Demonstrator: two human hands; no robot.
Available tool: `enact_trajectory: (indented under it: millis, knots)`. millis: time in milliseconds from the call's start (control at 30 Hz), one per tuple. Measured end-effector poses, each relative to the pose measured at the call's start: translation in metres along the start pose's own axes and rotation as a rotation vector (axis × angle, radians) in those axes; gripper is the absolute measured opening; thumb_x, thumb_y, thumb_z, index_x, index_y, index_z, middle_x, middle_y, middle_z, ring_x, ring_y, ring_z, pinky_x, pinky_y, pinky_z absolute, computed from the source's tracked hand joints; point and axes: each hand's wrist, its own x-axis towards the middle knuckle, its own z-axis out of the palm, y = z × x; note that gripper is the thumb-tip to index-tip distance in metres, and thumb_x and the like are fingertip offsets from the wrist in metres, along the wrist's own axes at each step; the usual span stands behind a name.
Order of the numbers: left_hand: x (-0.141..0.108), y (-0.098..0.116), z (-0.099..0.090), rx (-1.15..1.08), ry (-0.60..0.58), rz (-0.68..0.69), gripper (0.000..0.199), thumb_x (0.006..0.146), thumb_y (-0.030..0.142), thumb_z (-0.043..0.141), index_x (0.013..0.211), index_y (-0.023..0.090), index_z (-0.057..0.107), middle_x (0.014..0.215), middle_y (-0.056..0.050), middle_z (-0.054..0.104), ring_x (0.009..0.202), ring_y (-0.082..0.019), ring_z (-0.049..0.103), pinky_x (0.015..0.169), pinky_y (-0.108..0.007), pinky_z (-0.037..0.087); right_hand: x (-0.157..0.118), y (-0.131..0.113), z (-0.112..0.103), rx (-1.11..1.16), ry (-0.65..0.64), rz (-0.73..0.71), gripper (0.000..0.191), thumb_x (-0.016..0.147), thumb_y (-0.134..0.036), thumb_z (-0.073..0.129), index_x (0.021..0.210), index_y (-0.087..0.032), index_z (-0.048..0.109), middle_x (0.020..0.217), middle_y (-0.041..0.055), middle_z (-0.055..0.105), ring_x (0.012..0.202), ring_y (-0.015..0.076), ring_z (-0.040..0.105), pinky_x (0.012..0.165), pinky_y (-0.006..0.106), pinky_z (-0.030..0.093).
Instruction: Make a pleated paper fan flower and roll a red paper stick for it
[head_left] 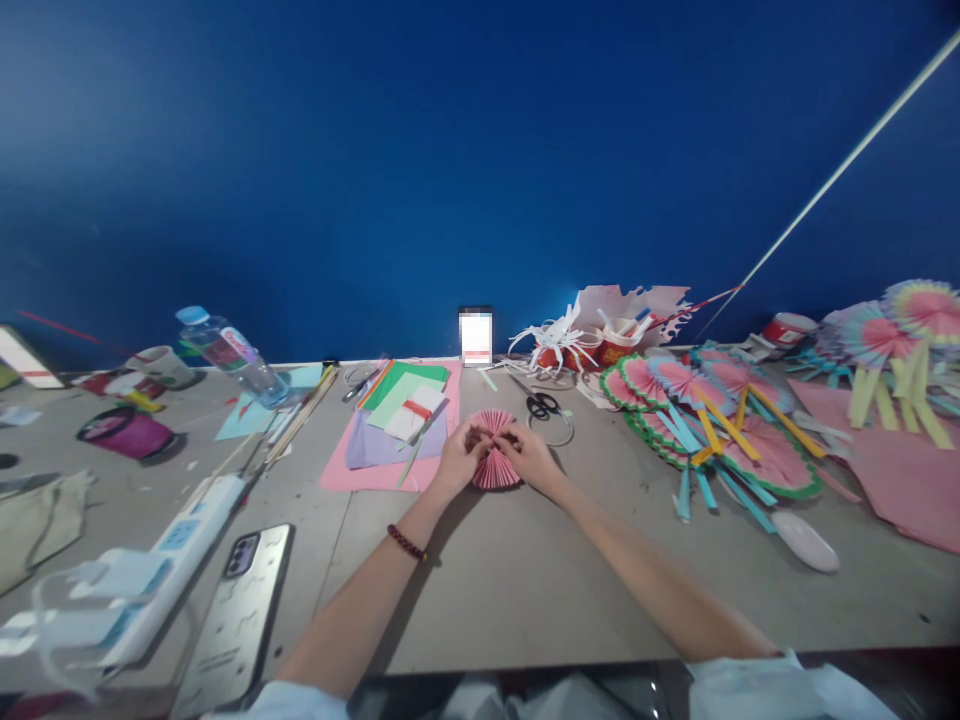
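Observation:
A round pink pleated paper rosette (496, 475) is on the grey table in front of me, its folds fanning out from the centre. My left hand (463, 455) grips it from the left, with thumb and fingers bent in toward the middle. From the other side my right hand (529, 459) pinches near the same centre, so the fingertips of both hands almost meet. My fingers hide the rosette's very middle. Just beyond my right hand lie black-handled scissors (543, 404). Coloured paper sheets, with a green sheet (412, 385) among them, are stacked left of my left hand.
Finished paper rosettes with streamers (705, 400) crowd the right, near a white oval object (805, 541). At left are a tilted water bottle (232, 352), a power strip (176, 560), a phone (238, 610) and a purple spool (127, 432). A blue wall (450, 180) bounds the back.

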Motion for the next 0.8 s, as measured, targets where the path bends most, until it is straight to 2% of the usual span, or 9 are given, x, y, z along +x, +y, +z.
enact_trajectory:
  millis: [467,800]
  knots:
    - [-0.0021,-0.0056,-0.0024,0.061,-0.016,0.047,0.017,0.081,0.034,0.063,0.087,0.018,0.061,0.075,-0.002,0.065,0.067,-0.015,0.061,0.062,-0.025,0.049,0.002,0.0029,0.0007,-0.093,0.02,0.025,0.018,0.086,-0.023,0.048,0.073,-0.02,0.06,0.069,0.002,0.063,0.065,0.0152,0.055,0.063,0.026,0.043]
    - [-0.0029,-0.0024,-0.0032,0.16,0.006,0.068,0.016,0.081,0.034,0.061,0.084,0.019,0.061,0.078,-0.003,0.066,0.073,-0.017,0.062,0.065,-0.027,0.049,0.0007,0.0034,-0.0022,-0.076,0.071,0.035,0.02,0.088,-0.022,0.045,0.074,-0.02,0.059,0.068,0.0027,0.064,0.065,0.0156,0.057,0.062,0.026,0.043]
